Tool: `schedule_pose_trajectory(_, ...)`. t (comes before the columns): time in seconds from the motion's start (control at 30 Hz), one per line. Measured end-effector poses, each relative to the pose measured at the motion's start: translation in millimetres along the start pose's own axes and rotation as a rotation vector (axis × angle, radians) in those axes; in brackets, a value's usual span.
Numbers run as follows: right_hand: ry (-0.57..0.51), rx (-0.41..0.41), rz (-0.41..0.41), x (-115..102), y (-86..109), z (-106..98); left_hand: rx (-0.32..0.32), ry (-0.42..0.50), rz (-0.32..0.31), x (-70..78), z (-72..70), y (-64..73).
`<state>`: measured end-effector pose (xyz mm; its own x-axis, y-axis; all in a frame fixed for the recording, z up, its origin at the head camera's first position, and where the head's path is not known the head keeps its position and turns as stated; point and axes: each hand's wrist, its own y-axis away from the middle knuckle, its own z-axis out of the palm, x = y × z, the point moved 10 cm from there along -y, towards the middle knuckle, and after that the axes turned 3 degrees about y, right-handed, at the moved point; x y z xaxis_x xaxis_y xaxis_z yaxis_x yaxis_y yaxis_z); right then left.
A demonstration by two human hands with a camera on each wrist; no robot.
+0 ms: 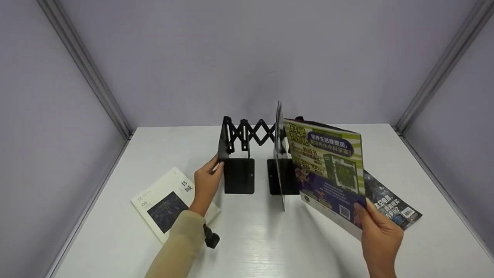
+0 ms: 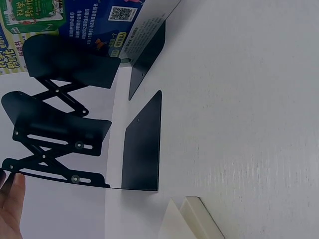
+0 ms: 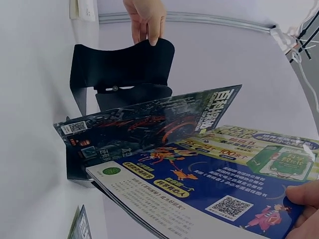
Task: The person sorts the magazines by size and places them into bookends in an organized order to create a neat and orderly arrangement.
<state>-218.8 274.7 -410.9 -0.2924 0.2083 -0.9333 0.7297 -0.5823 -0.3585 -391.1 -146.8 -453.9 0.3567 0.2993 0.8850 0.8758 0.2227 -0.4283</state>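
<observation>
A black expandable book rack (image 1: 239, 175) with a criss-cross back stands on the white table. My left hand (image 1: 208, 185) pinches the edge of its left end plate (image 2: 139, 149). A dark-covered magazine (image 3: 149, 127) stands upright at the rack's right part, seen nearly edge-on in the head view. My right hand (image 1: 382, 235) grips the lower right corner of a green, yellow and blue magazine (image 1: 328, 166), thumb on its cover. This magazine is tilted close beside the standing one, overlapping the rack's right end in the head view.
A white book (image 1: 166, 208) with a dark square picture lies at the left, partly behind my left arm. Another dark magazine (image 1: 393, 204) lies at the right, partly covered by the held one. Pale walls (image 1: 193, 58) enclose the table's back and sides.
</observation>
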Motion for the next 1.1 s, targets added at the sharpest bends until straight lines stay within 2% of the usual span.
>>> schedule_pose_trajectory(0.13, 0.011, -0.014, -0.042, -2, -3.7, 10, -0.013, 0.010, -0.012, -1.2, 1.1, 0.4)
schedule_pose_trajectory(0.3, 0.037, 0.007, -0.069, 1, -8.2, 19, -0.011, 0.012, -0.013, -2.0, 1.5, 0.1)
schedule_pose_trajectory(0.57, 0.016, 0.024, -0.120, 4, -13.7, 34, -0.006, -0.007, -0.008, -2.3, 1.2, 0.4)
schedule_pose_trajectory(0.73, 0.017, 0.024, -0.075, 6, -14.2, 36, -0.010, -0.004, -0.010, -1.9, 0.9, 0.7)
schedule_pose_trajectory(0.93, 0.018, 0.018, -0.067, 0, -12.0, 38, -0.008, 0.012, -0.017, -1.0, -0.2, 0.2)
schedule_pose_trajectory(1.1, 0.003, 0.018, -0.048, 4, -11.7, 42, -0.016, 0.003, 0.000, -0.2, 0.9, -0.3)
